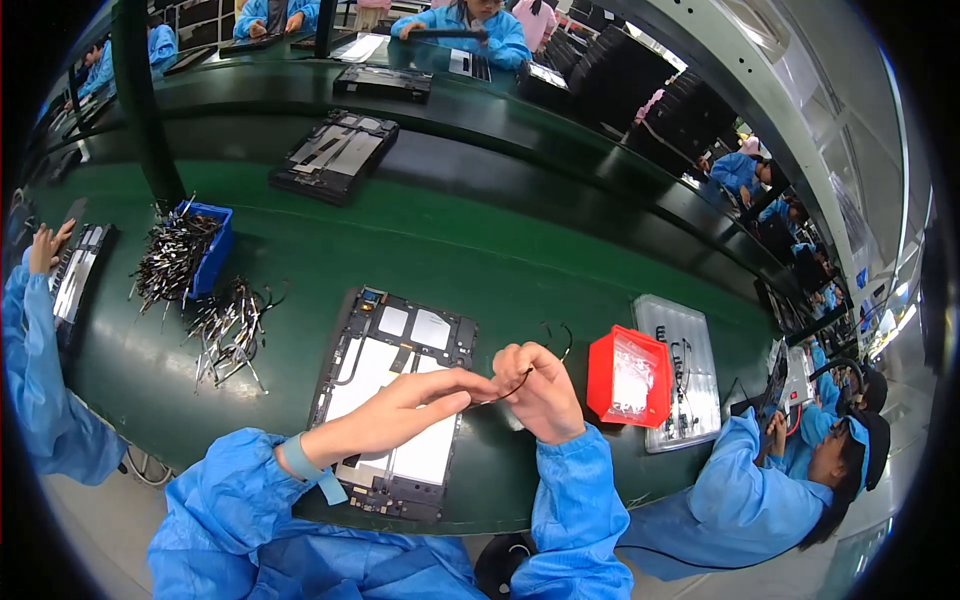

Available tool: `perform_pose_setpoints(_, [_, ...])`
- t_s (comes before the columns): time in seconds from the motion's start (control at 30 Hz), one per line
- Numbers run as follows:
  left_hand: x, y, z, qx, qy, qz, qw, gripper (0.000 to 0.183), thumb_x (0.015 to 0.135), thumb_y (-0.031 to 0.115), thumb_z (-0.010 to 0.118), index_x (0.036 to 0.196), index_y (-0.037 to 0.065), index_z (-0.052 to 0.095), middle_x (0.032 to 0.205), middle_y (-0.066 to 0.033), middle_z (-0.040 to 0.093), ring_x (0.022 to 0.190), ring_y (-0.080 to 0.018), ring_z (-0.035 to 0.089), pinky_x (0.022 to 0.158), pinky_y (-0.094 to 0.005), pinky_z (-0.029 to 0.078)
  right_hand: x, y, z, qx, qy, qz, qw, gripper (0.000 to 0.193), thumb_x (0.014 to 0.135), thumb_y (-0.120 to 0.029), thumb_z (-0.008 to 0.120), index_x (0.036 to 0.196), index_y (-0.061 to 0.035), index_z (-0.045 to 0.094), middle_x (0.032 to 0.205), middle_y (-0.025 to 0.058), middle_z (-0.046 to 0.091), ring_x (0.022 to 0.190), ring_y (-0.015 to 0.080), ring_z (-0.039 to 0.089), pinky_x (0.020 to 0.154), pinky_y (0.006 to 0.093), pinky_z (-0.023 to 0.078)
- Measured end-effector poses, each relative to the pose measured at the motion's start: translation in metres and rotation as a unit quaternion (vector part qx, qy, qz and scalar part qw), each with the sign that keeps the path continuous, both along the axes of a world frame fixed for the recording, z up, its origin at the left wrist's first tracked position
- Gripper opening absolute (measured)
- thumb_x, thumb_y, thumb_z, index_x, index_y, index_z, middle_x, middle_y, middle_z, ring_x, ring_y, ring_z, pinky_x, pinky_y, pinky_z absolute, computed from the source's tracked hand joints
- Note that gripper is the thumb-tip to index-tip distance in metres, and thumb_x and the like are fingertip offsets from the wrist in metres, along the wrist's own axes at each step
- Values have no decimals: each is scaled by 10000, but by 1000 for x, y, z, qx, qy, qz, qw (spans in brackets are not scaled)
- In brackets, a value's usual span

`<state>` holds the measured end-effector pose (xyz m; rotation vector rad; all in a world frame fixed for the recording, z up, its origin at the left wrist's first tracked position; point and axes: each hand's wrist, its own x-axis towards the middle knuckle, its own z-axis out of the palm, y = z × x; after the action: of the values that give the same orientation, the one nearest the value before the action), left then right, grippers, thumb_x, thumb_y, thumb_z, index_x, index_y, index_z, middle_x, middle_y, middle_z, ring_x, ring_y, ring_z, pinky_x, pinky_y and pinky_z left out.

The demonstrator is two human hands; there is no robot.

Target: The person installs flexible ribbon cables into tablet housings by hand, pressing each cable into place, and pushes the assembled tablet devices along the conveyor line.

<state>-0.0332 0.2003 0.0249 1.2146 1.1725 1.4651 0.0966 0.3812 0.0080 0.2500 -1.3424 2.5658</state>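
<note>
My right hand [541,392] pinches a thin black cable [513,391] between thumb and fingers. Its upper end curls up past the knuckles. The cable's other end runs to the fingertips of my left hand [400,408], whose long fingers and thumb close on it from the left. A light-blue band circles my left wrist. Beneath both hands lies an opened tablet-like device [420,465], a flat black frame with white panels and a small board at its top left corner. My left hand covers part of it.
A blue bin [212,262] overflowing with thin cables and a loose cable pile [230,330] are on the left. To the right are a red box [600,378] of small clear bags and a clear tray [700,375]. Another device [336,155] lies beyond. Co-workers sit on both sides.
</note>
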Motion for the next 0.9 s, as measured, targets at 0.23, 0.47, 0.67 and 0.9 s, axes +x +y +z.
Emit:
perform_pose_setpoints(0.23, [-4,-6,-18,-40,-167,-43,984,194,1010,173,511,1046,-4,583,1018,-96,690,984,-131,644,840,-276,513,-4,-12,1,17,-48,-25,998,136,948,-103,577,1059,-25,584,977,58,549,781,115,484,693,257,411])
perform_pose_setpoints(0.47, [1,-5,-14,-64,-54,113,990,146,997,113,512,1040,-17,565,859,-111,712,819,-147,695,735,-270,560,-8,-50,9,497,-30,-361,788,234,748,37,746,974,-26,733,909,118,675,810,210,659,714,290,528])
perform_pose_setpoints(0.67, [1,-7,-12,-20,-8,109,994,195,986,54,483,1147,-26,556,922,-139,703,884,-182,700,814,-310,569,-8,-47,2,481,-48,-362,797,259,760,7,752,1016,-34,743,931,100,681,827,180,661,714,280,529])
perform_pose_setpoints(0.9, [2,-7,-9,-22,36,87,995,276,974,37,491,1243,-17,529,956,-147,706,893,-202,705,830,-321,569,-5,-43,0,385,-100,-348,849,220,790,36,703,996,-27,744,923,107,678,811,182,658,700,274,520])
